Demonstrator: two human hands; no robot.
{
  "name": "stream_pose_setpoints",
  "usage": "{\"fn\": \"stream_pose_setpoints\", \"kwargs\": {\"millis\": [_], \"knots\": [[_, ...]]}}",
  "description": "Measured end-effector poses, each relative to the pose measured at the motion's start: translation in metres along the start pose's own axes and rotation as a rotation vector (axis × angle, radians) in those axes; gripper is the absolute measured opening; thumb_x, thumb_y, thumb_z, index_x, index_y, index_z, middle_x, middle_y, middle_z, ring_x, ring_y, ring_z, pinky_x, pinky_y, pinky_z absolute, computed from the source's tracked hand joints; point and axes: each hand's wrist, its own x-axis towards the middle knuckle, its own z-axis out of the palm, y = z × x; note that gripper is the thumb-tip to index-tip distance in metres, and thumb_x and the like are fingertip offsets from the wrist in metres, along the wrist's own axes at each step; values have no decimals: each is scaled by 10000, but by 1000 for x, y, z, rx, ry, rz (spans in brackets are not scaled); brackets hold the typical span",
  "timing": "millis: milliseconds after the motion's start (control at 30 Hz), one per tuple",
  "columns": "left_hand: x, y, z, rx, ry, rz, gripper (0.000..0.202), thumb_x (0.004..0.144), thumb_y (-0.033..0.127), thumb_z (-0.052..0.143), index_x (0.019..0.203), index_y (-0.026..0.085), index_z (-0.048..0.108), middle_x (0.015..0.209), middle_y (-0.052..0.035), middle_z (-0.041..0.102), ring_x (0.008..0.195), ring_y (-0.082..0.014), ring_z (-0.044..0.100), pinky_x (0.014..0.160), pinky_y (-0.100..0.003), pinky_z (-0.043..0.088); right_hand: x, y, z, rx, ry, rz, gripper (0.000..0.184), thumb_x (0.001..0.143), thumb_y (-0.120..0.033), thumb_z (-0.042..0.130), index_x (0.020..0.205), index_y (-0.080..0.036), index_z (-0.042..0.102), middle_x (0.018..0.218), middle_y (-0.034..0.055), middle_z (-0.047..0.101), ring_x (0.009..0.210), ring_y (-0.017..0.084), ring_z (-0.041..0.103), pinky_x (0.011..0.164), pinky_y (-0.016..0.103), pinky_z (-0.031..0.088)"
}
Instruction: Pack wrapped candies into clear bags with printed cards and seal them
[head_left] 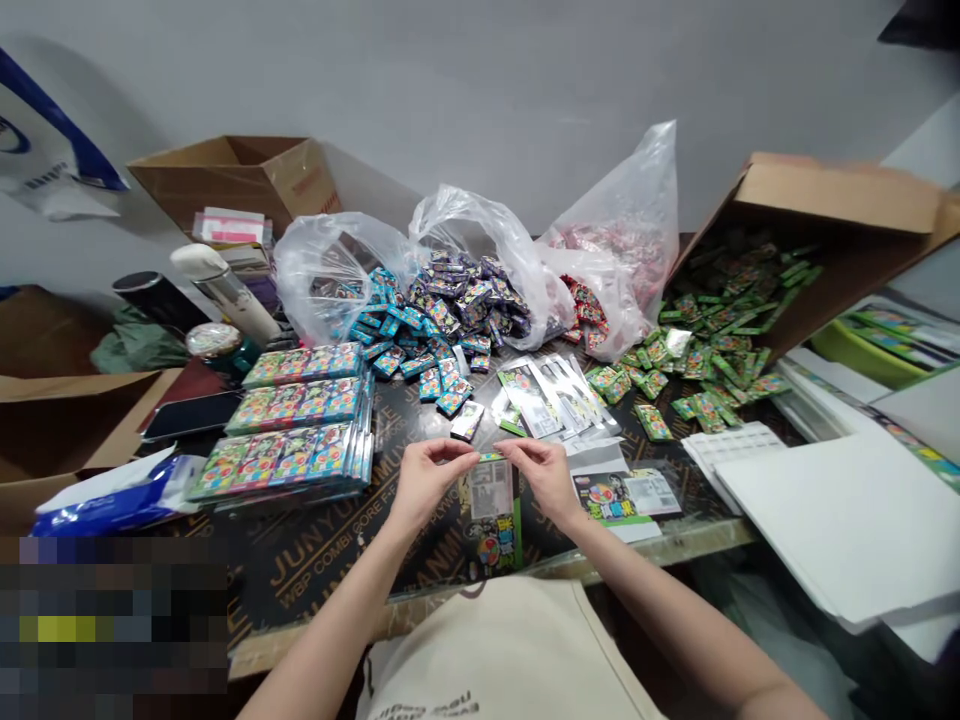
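In front of my body, a flat packet [491,540] printed in black and green hangs upright along the table's near edge. My left hand [429,485] pinches the left end of its green top edge, and my right hand [546,483] pinches the right end. The thumbs and fingertips of both hands are close together there. Just beyond my hands lies a small box with a white face [467,421]. Clear plastic sleeves [574,395] are fanned out behind my right hand. To its right rests a similar printed packet [628,496], lying flat.
Stacked packs of colourful small boxes [289,455] stand at left, near a phone [191,415] and bottles [225,290]. Plastic bags [480,225] spill blue, purple and red boxes. A tilted carton [840,195] spills green boxes. White sheets [847,520] lie at right.
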Motion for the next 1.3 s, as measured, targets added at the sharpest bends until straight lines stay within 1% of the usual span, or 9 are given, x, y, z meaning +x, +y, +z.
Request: {"fn": "stream_pose_setpoints", "kwargs": {"millis": [167,333,433,500,600,700,800,1067,1300], "knots": [[8,10,2,34,-76,-19,168,616,265,701,704,122,697,660,-64,686,607,-163,607,608,-266,472,12,-1,-7,35,-102,38,150,676,-308,678,755,-181,677,682,0,665,618,142,587,606,262,464],[-1,9,5,253,-72,221,108,683,246,636,650,147,662,686,-53,657,660,-162,596,617,-261,468,6,-3,-9,-46,-134,-31,144,718,-335,643,723,-192,661,664,-6,648,609,145,581,589,260,458],[-6,6,5,365,-108,391,129,729,260,610,652,162,640,742,-57,648,702,-160,588,666,-276,462,-2,-5,-18,-158,-201,-138,201,808,-354,540,818,-220,690,837,22,687,788,191,622,743,322,473],[-7,6,5,432,-135,447,125,757,243,586,673,164,636,722,-49,628,694,-154,573,659,-272,448,0,-4,-34,-274,-267,-227,243,855,-340,469,938,-244,676,1036,32,654,974,209,583,876,365,422],[-6,6,4,553,-197,459,152,805,210,519,839,178,664,741,-38,581,710,-149,544,651,-262,425,19,8,-75,-617,-148,-299,278,855,-301,477,1098,-239,597,1140,63,588,1080,219,504,926,390,364],[-5,6,4,664,-255,478,292,841,174,435,1020,248,653,771,-36,523,720,-148,507,644,-262,413,40,30,-118,-1073,-107,-208,230,826,-278,519,1014,-208,633,983,94,607,972,241,520,832,395,372],[-5,3,5,693,-276,484,366,831,126,406,1061,293,635,760,-32,486,713,-149,486,639,-268,414,49,52,-139,-1218,-197,-156,142,792,-275,564,846,-210,678,839,71,606,871,238,529,763,376,350],[-5,-3,7,694,-271,492,418,794,70,411,1059,303,635,802,-40,496,762,-161,495,673,-282,423,36,74,-136,-1305,-248,-282,116,797,-192,548,761,-192,658,797,62,598,840,211,498,747,336,313],[-11,1,9,549,-140,439,224,826,175,474,911,204,679,740,-35,557,722,-151,539,649,-260,423,14,81,-132,-1340,-302,-349,249,836,-108,401,754,-172,627,746,86,600,725,196,502,662,296,328]]}}
